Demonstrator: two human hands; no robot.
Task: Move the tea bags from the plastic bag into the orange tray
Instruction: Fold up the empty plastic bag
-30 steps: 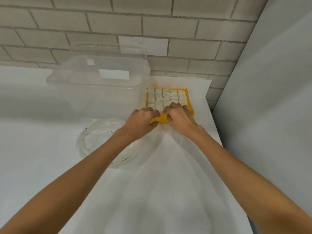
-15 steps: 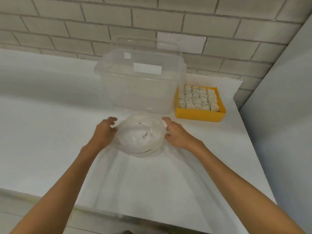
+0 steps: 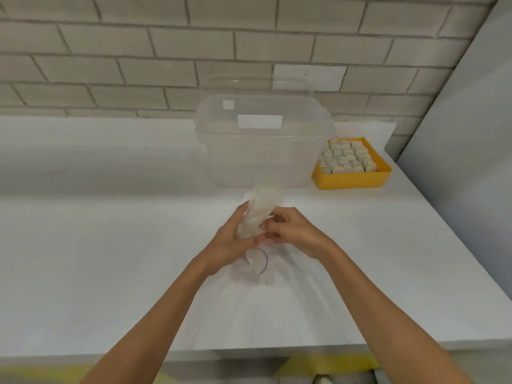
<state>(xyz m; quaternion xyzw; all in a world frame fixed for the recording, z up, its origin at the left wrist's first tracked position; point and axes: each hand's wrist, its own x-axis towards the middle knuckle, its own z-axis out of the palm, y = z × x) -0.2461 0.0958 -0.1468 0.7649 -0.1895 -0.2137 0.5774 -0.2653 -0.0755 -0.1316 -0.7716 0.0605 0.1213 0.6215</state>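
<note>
Fingers (image 3: 241, 209) of the left hand (image 3: 230, 242) curl round the bag (image 3: 261, 206), with the thumb pressed to its near side. The right hand (image 3: 293, 234) pinches the same bag from the other side with bent fingertips. Both hands grip it and hold nothing else.

The bag is thin clear plastic, crumpled and milky where it folds. It is bunched into an upright wad whose top pokes above the hands, while its lower part spreads on the counter (image 3: 110, 231) under the wrists and shows a thin dark curved line. Whether any tea bag lies inside cannot be told. The wad stands just in front of the box (image 3: 263, 162); whether it touches the box's front wall is unclear.

Tea bags (image 3: 346, 157), pale and squarish, are packed upright in tight rows in the tray (image 3: 352, 180), which sits just right of the box on the same counter.

By count there are two hands, one bag, one clear box and one orange tray. The tea bags run about four across in several rows and are too blurred for an exact number.

A brick wall (image 3: 138, 51) rises behind the box, and a grey panel (image 3: 471, 134) stands to the right of the box, past the tray.
</note>
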